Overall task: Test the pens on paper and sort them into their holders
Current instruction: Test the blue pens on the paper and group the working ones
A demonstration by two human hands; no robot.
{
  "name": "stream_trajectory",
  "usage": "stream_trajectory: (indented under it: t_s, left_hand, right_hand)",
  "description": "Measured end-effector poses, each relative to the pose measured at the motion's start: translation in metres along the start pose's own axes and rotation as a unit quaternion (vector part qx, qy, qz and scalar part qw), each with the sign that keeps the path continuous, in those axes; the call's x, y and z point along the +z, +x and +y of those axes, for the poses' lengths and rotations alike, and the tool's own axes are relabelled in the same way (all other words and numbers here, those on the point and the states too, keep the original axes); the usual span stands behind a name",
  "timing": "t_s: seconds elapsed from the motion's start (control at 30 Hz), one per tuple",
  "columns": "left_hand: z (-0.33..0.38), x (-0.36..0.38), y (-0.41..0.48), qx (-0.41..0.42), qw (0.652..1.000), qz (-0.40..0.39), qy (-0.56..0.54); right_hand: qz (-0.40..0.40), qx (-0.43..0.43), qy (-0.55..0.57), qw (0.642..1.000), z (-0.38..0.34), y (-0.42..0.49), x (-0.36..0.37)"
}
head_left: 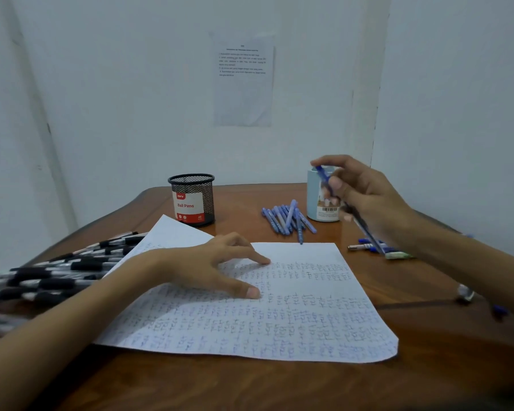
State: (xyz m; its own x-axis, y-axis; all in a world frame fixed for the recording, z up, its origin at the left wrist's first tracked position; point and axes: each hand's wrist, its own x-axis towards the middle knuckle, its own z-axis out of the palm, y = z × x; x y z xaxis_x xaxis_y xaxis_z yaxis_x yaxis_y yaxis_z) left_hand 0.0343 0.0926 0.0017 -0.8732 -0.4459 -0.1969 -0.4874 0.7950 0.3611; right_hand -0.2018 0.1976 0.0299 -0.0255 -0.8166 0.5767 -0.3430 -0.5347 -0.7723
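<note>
Brown wooden worktop [413,280]: my flat left hand [208,262] pins scribbled white paper [309,315]. My right hand [365,197], gripping a blue plastic pen [322,173], may topple the pale-blue cylindrical holder [315,203] just behind it.

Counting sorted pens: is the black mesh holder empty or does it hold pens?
Seemingly empty: no pens stick out above the rim of the black mesh holder, which stands upright; its floor is hidden.
</note>
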Motion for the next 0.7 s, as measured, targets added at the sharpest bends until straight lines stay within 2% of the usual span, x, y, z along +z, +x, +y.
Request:
stream_trajectory:
  t_s: [0.1,0.17,0.23,0.3,0.43,0.5,0.6,0.7]
  left_hand:
    - [0.002,0.0,-0.001,-0.009,1.0,-0.005,0.001]
    - [0.002,0.0,-0.002,-0.014,1.0,-0.016,0.003]
    - [0.003,-0.001,-0.003,-0.033,0.998,-0.037,0.025]
    - [0.006,-0.001,-0.003,-0.064,0.995,-0.053,0.051]
    - [0.005,-0.004,-0.004,-0.092,0.991,-0.07,0.062]
    - [0.004,-0.005,-0.006,-0.095,0.99,-0.084,0.067]
    - [0.005,-0.005,-0.006,-0.104,0.988,-0.095,0.07]
    - [0.005,-0.006,-0.006,-0.098,0.987,-0.102,0.072]
  right_hand:
    - [-0.001,0.022,0.057,0.998,-0.002,-0.001,0.012]
    - [-0.012,0.041,0.035,0.998,-0.004,0.002,0.018]
    - [-0.07,0.046,-0.103,0.991,-0.001,0.006,0.023]
    - [-0.154,0.052,-0.263,0.951,0.007,0.011,0.031]
    - [-0.222,0.044,-0.411,0.883,0.018,0.014,0.043]
    - [-0.249,0.076,-0.44,0.859,0.015,0.013,0.04]
    - [-0.307,0.191,-0.432,0.827,0.007,0.012,0.03]
    - [-0.325,0.257,-0.37,0.831,0.004,0.015,0.019]
